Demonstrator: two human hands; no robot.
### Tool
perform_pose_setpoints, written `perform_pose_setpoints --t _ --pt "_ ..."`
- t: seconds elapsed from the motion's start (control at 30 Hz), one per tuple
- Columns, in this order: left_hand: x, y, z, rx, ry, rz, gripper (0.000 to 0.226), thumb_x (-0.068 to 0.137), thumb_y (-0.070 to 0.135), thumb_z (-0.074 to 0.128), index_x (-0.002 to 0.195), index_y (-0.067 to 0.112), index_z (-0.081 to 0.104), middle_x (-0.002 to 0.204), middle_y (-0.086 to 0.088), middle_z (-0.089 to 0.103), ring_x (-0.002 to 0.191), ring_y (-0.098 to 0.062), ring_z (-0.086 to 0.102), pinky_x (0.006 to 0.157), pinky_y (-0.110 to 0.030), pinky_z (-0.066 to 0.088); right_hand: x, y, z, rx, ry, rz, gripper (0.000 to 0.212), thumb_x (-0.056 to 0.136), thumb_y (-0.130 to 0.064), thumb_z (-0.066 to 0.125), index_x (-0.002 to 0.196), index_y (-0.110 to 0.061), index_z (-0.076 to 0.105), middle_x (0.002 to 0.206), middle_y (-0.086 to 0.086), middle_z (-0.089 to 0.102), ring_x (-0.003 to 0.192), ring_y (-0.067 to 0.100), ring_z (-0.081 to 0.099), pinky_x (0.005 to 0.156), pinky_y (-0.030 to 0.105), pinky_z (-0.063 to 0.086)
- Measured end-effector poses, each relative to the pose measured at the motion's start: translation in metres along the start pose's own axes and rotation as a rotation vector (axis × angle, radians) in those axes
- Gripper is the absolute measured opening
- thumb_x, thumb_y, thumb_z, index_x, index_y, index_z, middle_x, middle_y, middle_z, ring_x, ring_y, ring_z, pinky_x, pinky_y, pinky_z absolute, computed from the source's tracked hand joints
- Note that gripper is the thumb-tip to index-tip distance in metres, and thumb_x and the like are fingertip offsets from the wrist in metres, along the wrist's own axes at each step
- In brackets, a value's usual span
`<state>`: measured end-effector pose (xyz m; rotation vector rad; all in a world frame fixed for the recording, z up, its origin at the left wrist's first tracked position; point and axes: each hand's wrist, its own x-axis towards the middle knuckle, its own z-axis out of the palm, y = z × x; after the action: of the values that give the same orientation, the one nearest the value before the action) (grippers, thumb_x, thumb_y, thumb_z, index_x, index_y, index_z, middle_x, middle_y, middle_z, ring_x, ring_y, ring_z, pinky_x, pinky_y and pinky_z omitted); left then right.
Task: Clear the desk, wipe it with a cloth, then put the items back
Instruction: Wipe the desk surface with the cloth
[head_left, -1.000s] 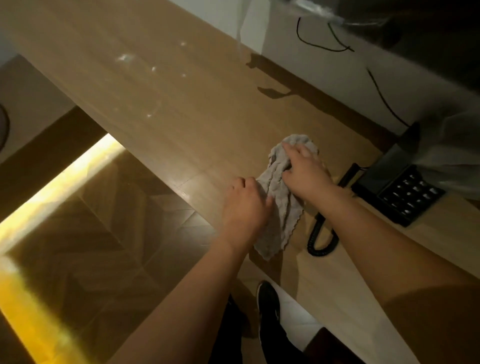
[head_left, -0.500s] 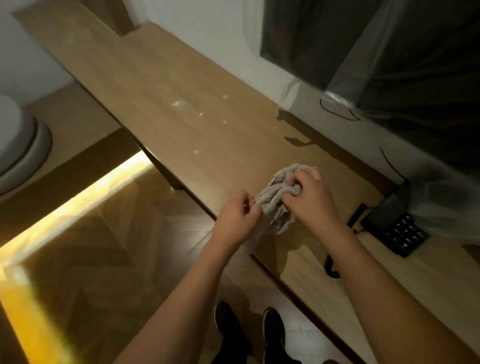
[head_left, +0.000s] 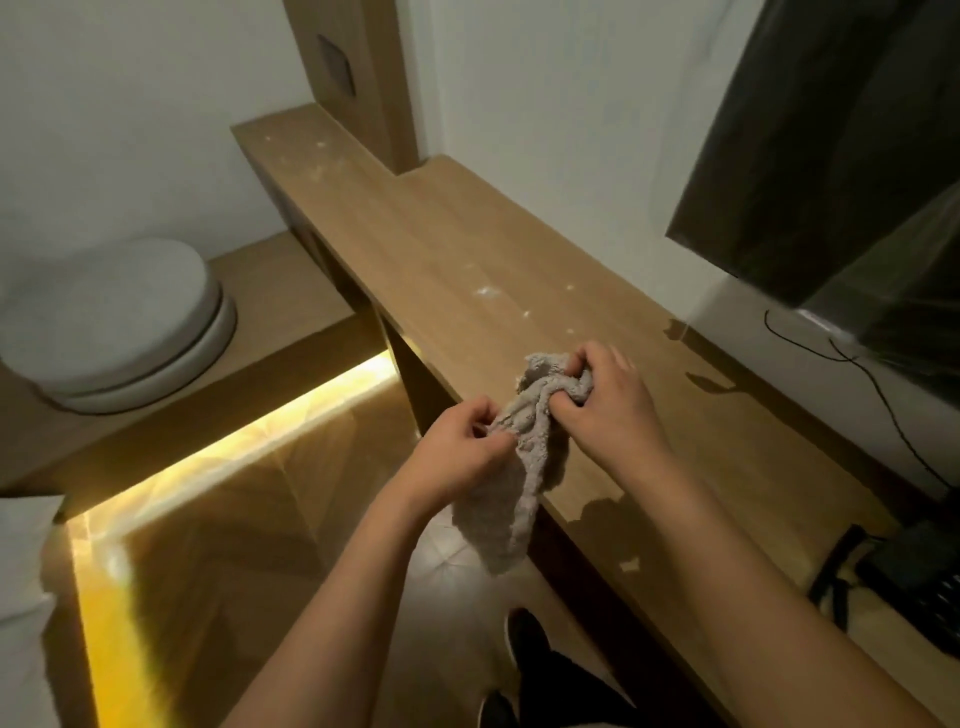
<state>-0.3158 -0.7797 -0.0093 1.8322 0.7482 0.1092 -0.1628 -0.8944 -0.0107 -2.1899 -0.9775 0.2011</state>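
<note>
Grey terry cloth (head_left: 524, 447) bunched, clamped by left hand (head_left: 462, 447) and right hand (head_left: 608, 405) above near counter (head_left: 519, 249) edge. White specks (head_left: 485, 291) farther left; right hand nearer.

Pretty dim feed on my end, warm glow from the light strip (head_left: 234, 447) under the ledge glaring off the floor (head_left: 260, 545), soft blur overall, wide-angle bending the edges.

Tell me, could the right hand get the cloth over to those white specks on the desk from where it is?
Probably yes. The right hand already grips the cloth, with the left hand pinching it too, and the white specks lie just beyond on the bare desk with nothing standing between.
</note>
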Motion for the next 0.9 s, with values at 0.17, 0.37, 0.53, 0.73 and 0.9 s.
perform_pose_setpoints --t 0.17,0.37,0.53,0.73,0.9 --pt "0.052 -0.011 -0.053 0.187 0.152 0.034 0.015 0.082 0.026 0.061 0.076 0.034 0.049 0.072 0.011 0.057 0.063 0.003 0.055 0.051 -0.013 0.038 0.067 -0.014 0.043 -0.054 -0.198 0.012 0.053 0.084 -0.035 0.061 0.136 -0.039 0.048 0.107 -0.013 0.043 0.11 0.016 0.045 0.084 0.031 0.04" --pt "0.135 -0.006 -0.121 0.457 0.345 0.017 0.022 0.089 0.015 0.055 0.083 0.028 0.039 0.075 0.005 0.054 0.066 -0.011 0.051 0.052 -0.026 0.03 0.163 -0.028 0.081 -0.143 -0.262 -0.034 0.033 0.083 -0.035 0.063 0.115 -0.029 0.061 0.101 -0.007 0.038 0.104 0.016 0.033 0.087 0.034 0.035" --pt "0.184 -0.001 -0.17 0.481 0.467 0.017 0.013 0.094 0.017 0.05 0.099 0.029 0.049 0.089 0.006 0.061 0.074 -0.008 0.056 0.057 -0.024 0.038 0.225 -0.055 0.107 -0.145 -0.179 -0.171 0.028 0.076 -0.026 0.066 0.077 -0.033 0.039 0.114 -0.01 0.043 0.112 0.016 0.031 0.096 0.035 0.026" --pt "0.231 -0.02 -0.239 0.445 0.501 -0.003 0.012 0.093 0.015 0.053 0.1 0.025 0.053 0.096 0.005 0.06 0.08 -0.01 0.052 0.068 -0.028 0.036 0.29 -0.09 0.141 0.063 -0.34 -0.067 0.029 0.085 -0.028 0.069 0.09 -0.037 0.042 0.095 -0.008 0.058 0.09 0.02 0.057 0.081 0.043 0.049" --pt "0.275 -0.044 -0.302 0.426 0.389 -0.016 0.017 0.094 0.018 0.049 0.089 0.033 0.045 0.084 0.01 0.057 0.07 -0.006 0.056 0.054 -0.027 0.041 0.346 -0.128 0.188 0.09 -0.412 -0.083 0.053 0.092 -0.03 0.063 0.139 -0.037 0.041 0.13 -0.007 0.046 0.124 0.017 0.047 0.102 0.04 0.043"
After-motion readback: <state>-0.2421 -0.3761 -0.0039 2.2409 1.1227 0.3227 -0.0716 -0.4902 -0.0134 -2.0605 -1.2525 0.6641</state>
